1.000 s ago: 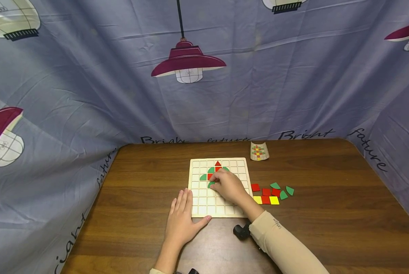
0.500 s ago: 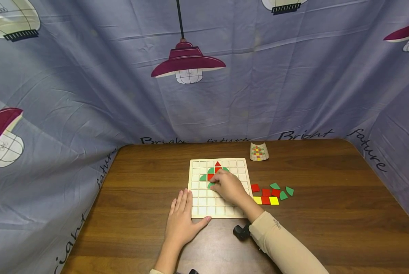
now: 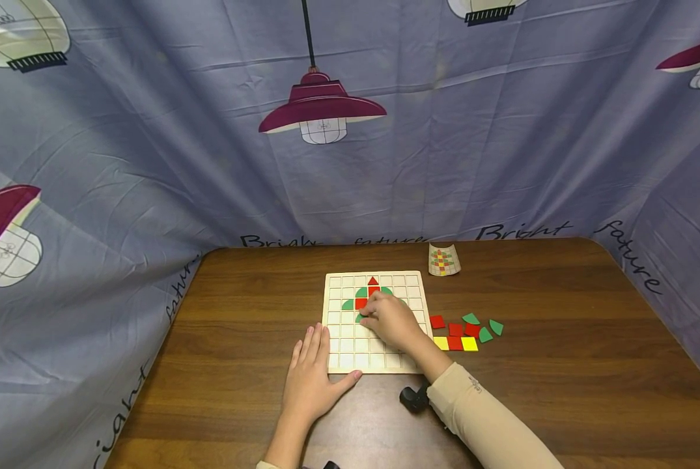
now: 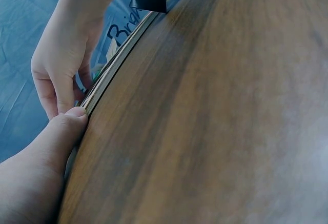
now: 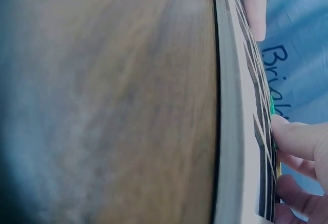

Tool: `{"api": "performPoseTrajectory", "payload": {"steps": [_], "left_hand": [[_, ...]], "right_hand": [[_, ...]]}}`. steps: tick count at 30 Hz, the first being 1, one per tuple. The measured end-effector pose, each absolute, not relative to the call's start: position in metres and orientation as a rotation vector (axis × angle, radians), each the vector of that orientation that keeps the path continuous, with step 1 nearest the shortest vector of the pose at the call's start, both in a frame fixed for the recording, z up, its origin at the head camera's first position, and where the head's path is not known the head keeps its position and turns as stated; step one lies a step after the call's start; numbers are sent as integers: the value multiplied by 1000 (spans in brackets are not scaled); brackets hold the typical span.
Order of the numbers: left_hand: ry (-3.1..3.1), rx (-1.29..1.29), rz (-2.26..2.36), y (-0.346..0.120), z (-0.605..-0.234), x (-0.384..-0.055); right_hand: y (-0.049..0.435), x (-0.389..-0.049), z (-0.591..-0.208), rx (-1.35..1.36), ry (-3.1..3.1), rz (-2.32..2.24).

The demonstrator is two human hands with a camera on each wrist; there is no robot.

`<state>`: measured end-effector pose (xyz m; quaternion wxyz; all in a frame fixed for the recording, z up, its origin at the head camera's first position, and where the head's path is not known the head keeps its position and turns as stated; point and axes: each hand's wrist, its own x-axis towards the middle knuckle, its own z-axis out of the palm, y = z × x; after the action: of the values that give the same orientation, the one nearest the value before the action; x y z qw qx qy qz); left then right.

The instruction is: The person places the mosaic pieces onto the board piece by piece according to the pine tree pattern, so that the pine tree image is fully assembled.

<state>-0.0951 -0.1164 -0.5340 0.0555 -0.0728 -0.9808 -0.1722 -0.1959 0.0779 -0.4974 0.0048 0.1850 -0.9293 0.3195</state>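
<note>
A pale wooden grid board [image 3: 340, 361] lies on the table. Colored tiles sit in its upper cells: a red triangle [image 3: 373, 281], red squares [image 3: 361, 303] and green quarter-circles [image 3: 348, 305]. My right hand [image 3: 392, 319] bends over the middle of the board, thumb and fingertips at a green quarter-circle tile [image 3: 359, 318] that they partly cover. In the right wrist view, green [image 5: 272, 103] shows by the thumb tip. My left hand [image 3: 310, 381] lies along the board's left edge, fingers straight, its thumb [image 4: 77, 113] at the front edge. The right hand hides several cells.
Right of the board lie loose red squares [image 3: 437, 322], yellow squares [image 3: 469, 343] and green quarter-circles [image 3: 496, 326]. A small curled pattern card [image 3: 444, 260] stands behind them. A black device [image 3: 413, 398] is by the right wrist. A printed curtain [image 3: 350, 189] hangs behind the table.
The right fingertips have shifted very slightly at the green tile, covering a bit more of it. The left hand and the loose tiles stay where they were.
</note>
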Motion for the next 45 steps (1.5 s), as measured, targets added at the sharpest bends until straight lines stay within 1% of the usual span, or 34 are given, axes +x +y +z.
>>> {"api": "performPoseTrajectory", "payload": {"steps": [7,12,22,33,38,45], "left_hand": [[-2971,-221,-513,-117,-535,-96],[-2971,-215,-515,-117,-536,-95],[-2971,-208,-516,-116,-535,-95],[-2967,-215,-527,-116,-534,-94],[-2967,-214,-518,-116,-534,-94],[-2960,-223,-520,-116,-535,-94]], "right_hand": [[82,-193,-493,621,-2917,972],[93,-189,-487,580,-2935,1002],[145,-185,-479,510,-2979,972],[208,-179,-483,383,-3061,874],[221,-180,-484,381,-3072,856],[225,-181,-488,370,-3090,843]]}}
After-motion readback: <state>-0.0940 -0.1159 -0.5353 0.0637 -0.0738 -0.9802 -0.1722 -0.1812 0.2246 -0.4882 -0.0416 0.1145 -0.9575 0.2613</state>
